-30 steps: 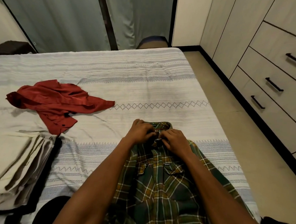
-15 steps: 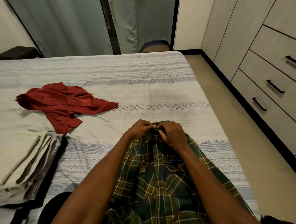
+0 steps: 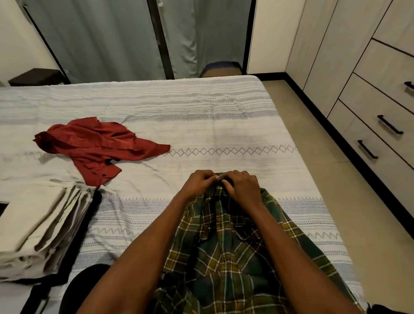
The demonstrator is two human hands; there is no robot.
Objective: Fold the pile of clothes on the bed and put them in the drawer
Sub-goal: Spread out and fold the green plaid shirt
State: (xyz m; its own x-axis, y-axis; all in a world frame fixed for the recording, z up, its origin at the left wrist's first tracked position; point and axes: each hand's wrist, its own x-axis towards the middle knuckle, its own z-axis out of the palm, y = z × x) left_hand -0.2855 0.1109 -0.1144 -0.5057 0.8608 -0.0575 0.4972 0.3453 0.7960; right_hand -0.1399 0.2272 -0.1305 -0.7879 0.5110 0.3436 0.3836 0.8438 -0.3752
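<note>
Two hands are working right at the collar end of a green plaid shirt (image 3: 229,259) that's lying spread on the bed (image 3: 226,134), running from the near edge up to where the fingers are. The left hand (image 3: 198,182) and right hand (image 3: 244,187) are sitting knuckle to knuckle, fingers curled in and pinching the fabric at the top of the shirt, fingertips nearly touching each other. What exactly is between them (a button maybe?) is too small to tell.

Off to the left of the fingers and a bit nearer, a stack of folded beige clothes (image 3: 32,229) is sitting on something dark at the bed's edge. Further left and beyond the fingertips, a red shirt (image 3: 98,146) is lying crumpled and unfolded on the striped bedcover, well apart from both hands.

Over to the right of the fingers, across the strip of floor, the drawers (image 3: 390,118) with dark handles are all sitting closed. Way past everything, grey curtains (image 3: 107,29) are hanging behind the far end of the bed
</note>
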